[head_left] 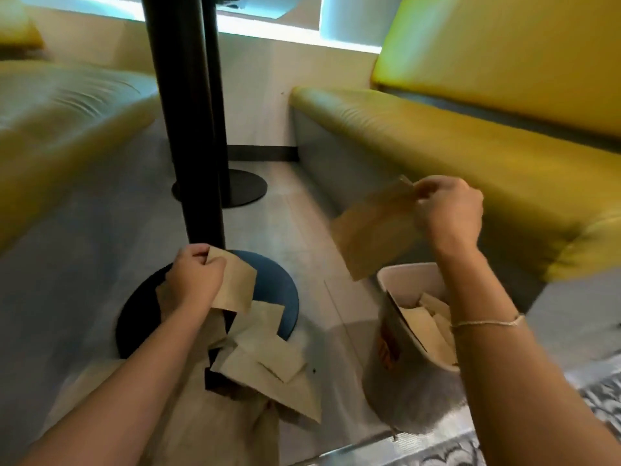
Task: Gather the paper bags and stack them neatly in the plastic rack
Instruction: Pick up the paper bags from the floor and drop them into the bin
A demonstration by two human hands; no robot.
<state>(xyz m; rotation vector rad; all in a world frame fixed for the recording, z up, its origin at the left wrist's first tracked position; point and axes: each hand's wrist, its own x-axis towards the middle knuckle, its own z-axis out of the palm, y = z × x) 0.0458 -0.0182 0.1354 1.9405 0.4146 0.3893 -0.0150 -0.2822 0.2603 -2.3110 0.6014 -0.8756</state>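
Observation:
My left hand grips a brown paper bag by its top corner, just above a loose pile of paper bags lying on the floor and over a round table base. My right hand pinches the top edge of another brown paper bag, blurred with motion, hanging in the air above the white plastic rack. The rack stands on the floor at the lower right and holds several bags.
Two black table posts rise from round bases on the grey floor. Yellow bench seats stand at the left and right. A patterned mat lies at the lower right corner.

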